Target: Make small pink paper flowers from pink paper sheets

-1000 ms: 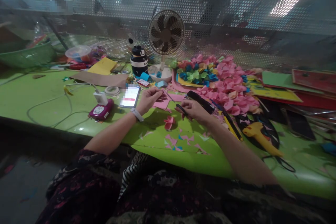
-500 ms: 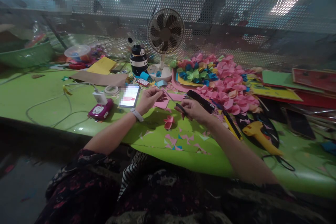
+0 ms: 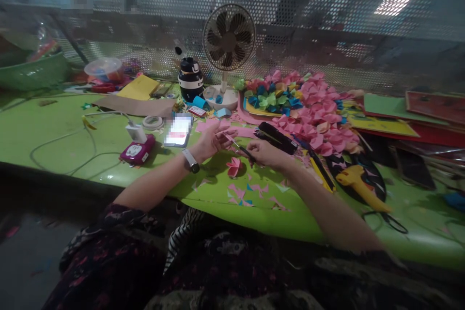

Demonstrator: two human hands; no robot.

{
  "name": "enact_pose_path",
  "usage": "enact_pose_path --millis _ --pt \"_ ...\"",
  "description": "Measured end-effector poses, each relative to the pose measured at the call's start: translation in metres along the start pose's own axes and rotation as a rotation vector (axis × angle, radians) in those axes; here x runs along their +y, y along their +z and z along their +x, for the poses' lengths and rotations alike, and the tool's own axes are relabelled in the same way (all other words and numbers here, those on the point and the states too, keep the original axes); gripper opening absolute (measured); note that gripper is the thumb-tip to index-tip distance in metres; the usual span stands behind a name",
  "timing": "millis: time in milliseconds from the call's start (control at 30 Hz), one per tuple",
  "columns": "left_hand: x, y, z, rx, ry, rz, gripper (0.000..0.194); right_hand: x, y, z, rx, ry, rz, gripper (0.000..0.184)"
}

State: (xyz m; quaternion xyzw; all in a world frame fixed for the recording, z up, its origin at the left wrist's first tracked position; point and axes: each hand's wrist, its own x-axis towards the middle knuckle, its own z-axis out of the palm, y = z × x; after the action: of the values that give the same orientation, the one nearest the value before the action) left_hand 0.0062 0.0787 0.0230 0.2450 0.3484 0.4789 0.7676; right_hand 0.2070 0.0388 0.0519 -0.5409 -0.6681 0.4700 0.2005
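My left hand [image 3: 209, 141] is turned partly palm-up, its fingers closed on a small piece of pink paper [image 3: 228, 136]. Only a little of that paper shows between the fingers. In my right hand [image 3: 268, 154] is a pair of scissors [image 3: 242, 150] with dark handles, the blades pointing left at the pink paper. Just below the blades a pink paper flower [image 3: 234, 167] stands on the green table [image 3: 203, 203]. Small pink and blue paper scraps [image 3: 238, 193] lie in front of it. Behind my hands are flat pink paper strips [image 3: 245, 132].
A large heap of pink paper flowers [image 3: 319, 106] is at the back right, beside a black stapler [image 3: 278, 138], a yellow cutter [image 3: 321, 172] and a yellow glue gun [image 3: 363, 189]. To the left are a phone [image 3: 178, 131], a purple power socket [image 3: 138, 150] and cables. A fan [image 3: 228, 38] stands behind.
My left hand has turned more palm-up and dropped slightly. The pink square that lay under it no longer shows there. The scissors' blades have come closer to the left fingers.
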Motion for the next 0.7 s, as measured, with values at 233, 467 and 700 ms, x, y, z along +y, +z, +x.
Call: enact_pose_path --millis 233,467,700 --pt "-0.002 -0.003 0.006 -0.001 -0.018 0.025 0.01 0.011 0.001 0.007 -0.041 0.0 0.032 0.048" --pt "0.0 -0.009 0.013 0.027 0.023 0.077 0.01 0.01 -0.024 0.003 -0.049 -0.046 0.098 0.052" --pt "-0.005 -0.009 0.006 -0.053 0.114 0.186 0.02 0.031 -0.061 0.01 0.213 -0.054 -0.515 0.023"
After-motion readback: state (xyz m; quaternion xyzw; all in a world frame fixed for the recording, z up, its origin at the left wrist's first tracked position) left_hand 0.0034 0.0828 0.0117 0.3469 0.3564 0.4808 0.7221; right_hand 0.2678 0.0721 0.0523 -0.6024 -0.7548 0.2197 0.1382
